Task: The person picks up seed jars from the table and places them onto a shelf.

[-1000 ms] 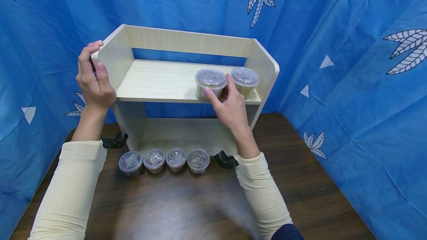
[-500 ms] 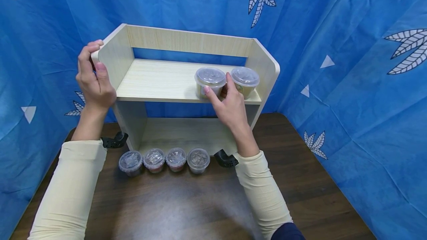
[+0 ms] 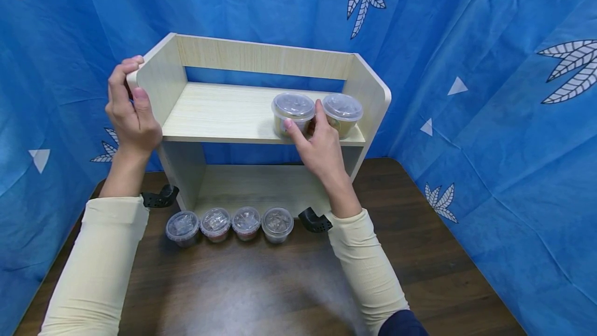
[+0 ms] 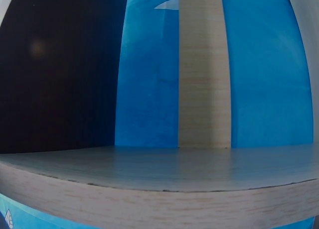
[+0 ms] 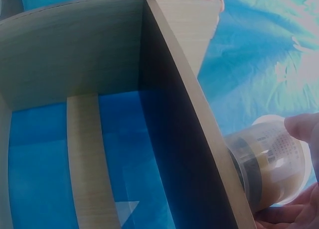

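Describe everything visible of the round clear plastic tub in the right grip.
Round clear plastic tub, translucent rimmed lid on, yellowish inside, small print on its side. Roughly upright at the front of the pale wooden upper shelf, left of a similar clear lidded tub. The right grip holds its side; base contact with the shelf is unclear.

Blue leaf-print cloth (image 3: 280, 4); pale wood-grain shelf (image 3: 224, 113); dark-brown table (image 3: 242, 289)
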`<state>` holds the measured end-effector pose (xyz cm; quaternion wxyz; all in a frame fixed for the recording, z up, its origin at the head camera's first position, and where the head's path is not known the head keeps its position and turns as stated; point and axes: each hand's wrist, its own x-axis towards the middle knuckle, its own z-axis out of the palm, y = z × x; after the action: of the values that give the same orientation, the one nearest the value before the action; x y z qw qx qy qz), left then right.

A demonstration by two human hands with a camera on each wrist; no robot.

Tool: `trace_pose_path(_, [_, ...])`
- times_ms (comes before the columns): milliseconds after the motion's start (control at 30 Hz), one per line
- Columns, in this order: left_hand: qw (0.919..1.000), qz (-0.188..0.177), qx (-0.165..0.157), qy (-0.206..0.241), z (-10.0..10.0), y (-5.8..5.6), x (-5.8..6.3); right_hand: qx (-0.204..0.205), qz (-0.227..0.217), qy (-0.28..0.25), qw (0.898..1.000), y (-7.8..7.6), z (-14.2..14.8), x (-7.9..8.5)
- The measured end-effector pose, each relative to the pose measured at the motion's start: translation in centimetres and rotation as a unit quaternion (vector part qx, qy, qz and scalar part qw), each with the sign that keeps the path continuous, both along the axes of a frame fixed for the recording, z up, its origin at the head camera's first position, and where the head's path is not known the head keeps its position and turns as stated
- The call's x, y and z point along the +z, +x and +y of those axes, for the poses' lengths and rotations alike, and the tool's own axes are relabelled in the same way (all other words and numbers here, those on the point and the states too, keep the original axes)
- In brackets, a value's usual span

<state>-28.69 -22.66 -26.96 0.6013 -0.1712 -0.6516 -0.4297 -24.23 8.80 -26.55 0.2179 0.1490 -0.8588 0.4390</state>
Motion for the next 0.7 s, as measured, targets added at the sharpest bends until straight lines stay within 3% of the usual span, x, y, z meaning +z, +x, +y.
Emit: trace_pose_path(700, [1.0, 0.004, -0.004, 0.005, 0.11, -0.06, -0.1, -0.004, 0.013, 0.033, 0.999, -0.86, -0.22, -0.01])
